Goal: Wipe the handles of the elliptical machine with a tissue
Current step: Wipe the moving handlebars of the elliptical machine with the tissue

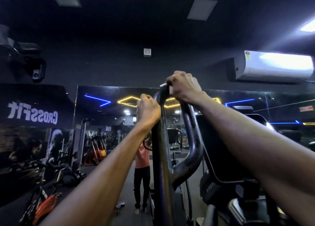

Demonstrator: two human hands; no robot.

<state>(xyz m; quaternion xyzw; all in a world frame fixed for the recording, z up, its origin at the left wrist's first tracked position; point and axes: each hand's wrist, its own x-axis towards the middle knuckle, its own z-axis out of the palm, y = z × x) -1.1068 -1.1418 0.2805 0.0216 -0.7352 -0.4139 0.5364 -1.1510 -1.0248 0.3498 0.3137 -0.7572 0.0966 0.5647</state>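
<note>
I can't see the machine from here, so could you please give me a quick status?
Right hand closed over handle top, tissue peeking out. Left hand gripping same loop lower down. Nothing in the way.

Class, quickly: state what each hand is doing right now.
Left hand: closed around the handle.
Right hand: closed on the handle's top, tissue pressed underneath.

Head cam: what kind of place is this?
Almost certainly a gym: both hands grip an elliptical handle, a wall mirror reflects rows of exercise machines, and reversed CROSSFIT lettering is on the left.
</note>
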